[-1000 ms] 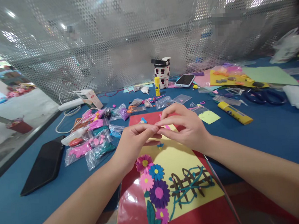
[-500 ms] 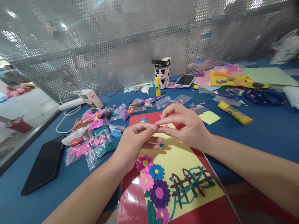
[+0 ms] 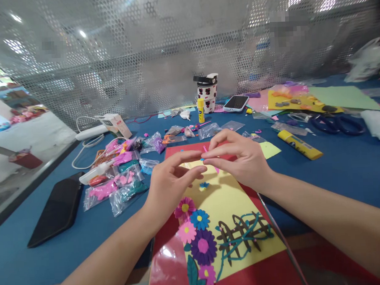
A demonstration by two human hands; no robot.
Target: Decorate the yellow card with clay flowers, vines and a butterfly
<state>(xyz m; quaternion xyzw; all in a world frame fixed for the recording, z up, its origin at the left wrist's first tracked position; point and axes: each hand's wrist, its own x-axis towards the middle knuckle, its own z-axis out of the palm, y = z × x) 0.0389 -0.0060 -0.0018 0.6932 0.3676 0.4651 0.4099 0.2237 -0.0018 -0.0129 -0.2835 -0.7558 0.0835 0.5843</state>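
A tiny blue bit of clay shows at the fingertips of my right hand, whose thumb and forefinger are pinched on it. My left hand is open, its thumb apart from the forefinger, and its forefinger tip is beside the blue bit. Both hands hover over a yellow sheet on a red board. Below them lies a small, partly made blue-and-yellow flower. A pink clay tool is partly hidden behind my right hand. Clay flowers and a brown fence with green vines decorate the sheet.
Bags of coloured clay and a black phone lie to the left. Behind stand a glue stick and a patterned cup. A yellow tube and dark-handled scissors are on the right.
My left thumb has moved down, away from the forefinger, opening the left hand. The blue bit now shows at my right fingertips, and the small flower below is less covered.
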